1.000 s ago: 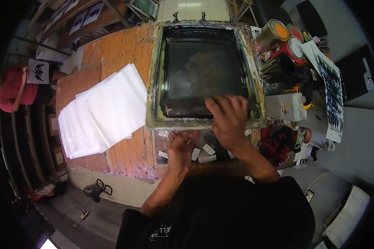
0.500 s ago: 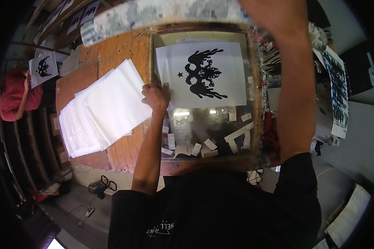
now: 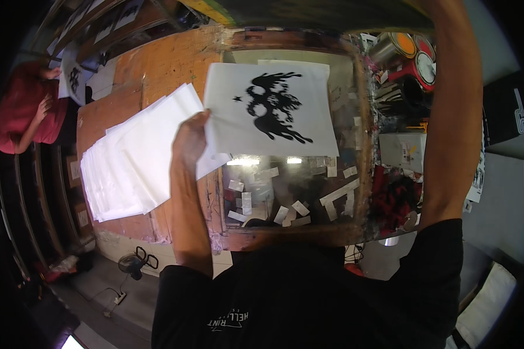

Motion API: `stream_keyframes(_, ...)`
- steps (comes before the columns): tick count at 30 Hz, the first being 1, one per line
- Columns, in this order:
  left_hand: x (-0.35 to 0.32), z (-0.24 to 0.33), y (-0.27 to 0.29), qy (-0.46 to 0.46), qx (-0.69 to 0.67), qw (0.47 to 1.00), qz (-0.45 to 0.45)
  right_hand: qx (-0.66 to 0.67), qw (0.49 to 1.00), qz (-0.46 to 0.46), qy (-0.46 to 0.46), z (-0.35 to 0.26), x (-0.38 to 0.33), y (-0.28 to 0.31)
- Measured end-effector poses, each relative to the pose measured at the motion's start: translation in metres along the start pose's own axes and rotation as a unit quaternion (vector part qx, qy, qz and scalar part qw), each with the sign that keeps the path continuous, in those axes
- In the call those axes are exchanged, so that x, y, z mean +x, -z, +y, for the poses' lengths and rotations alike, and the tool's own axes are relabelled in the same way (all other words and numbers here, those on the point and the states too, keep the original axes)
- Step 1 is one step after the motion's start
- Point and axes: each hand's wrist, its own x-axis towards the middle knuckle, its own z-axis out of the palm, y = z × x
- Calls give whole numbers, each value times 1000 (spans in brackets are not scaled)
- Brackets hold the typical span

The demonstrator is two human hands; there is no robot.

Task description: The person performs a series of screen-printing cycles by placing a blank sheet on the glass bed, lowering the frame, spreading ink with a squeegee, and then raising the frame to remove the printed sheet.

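My left hand (image 3: 191,136) pinches the left edge of a white sheet (image 3: 227,125) printed with a black two-headed eagle. The sheet lies over the glass panel (image 3: 273,192) of the wooden table, its left side lifted slightly. Another sheet edge (image 3: 294,61) shows behind it. Beside my left hand, a fanned stack of blank white sheets (image 3: 134,157) rests on the wood. My right forearm (image 3: 457,116) reaches up past the top right edge, so my right hand is out of sight. Close by it, a raised screen frame (image 3: 332,14) spans the top.
Paint cans (image 3: 416,70) and a white box (image 3: 402,150) crowd the right side. White tape pieces stick to the glass. At the left, a person in a red shirt (image 3: 29,110) holds a printed sheet (image 3: 73,75) near racks. A fan (image 3: 134,264) stands on the floor.
The screen frame at the top has swung up and away, and my right hand has left the picture. My left hand has drawn the printed sheet leftward, lifting its edge.
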Motion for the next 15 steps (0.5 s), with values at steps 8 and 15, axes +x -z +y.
stream_keyframes(8,2,76,192,-80,322,920,209,-82,992,-42,-88,43,10,18)
stream_keyframes(15,-32,96,256,-240,576,494,606,-107,990,-59,-74,99,12,23)
